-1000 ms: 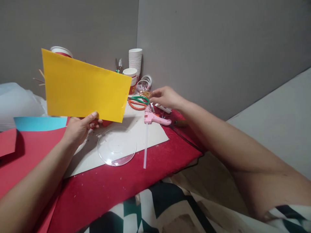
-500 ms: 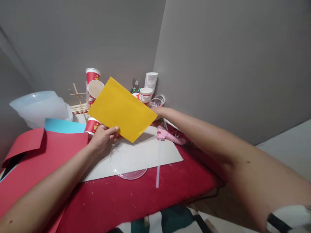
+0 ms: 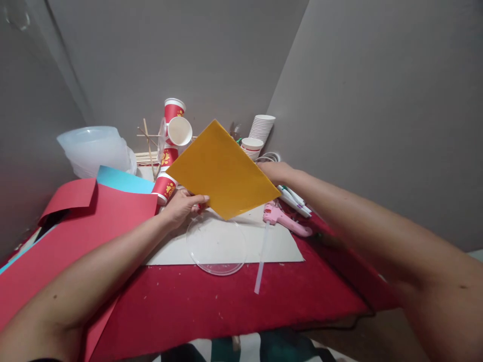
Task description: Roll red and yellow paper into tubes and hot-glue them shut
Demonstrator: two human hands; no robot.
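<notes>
My left hand point(image 3: 184, 206) pinches a yellow sheet of paper point(image 3: 222, 171) by its lower left edge, thumb on the front face. The sheet is held up at a slant above the white board point(image 3: 279, 246). My right hand point(image 3: 277, 172) reaches behind the sheet's right corner, close to some tape rolls point(image 3: 274, 157); its fingers are hidden. Below the sheet lies a round clear plastic lid point(image 3: 222, 274). To its right rests a pink glue gun point(image 3: 281, 216) with a long glue stick point(image 3: 261, 269) sticking out towards me.
Red paper cups point(image 3: 165, 187) are joined in a column at the back, near wooden sticks point(image 3: 145, 159). White cups point(image 3: 263, 126) stand stacked behind. On the left are a translucent plastic tub point(image 3: 94, 151), red paper point(image 3: 124, 211) and blue paper point(image 3: 124, 180). Markers point(image 3: 296, 201) lie under my right forearm.
The view has shifted, so the objects on the table appear further right. The yellow sheet has turned slightly and looks darker. My right hand remains behind its right corner.
</notes>
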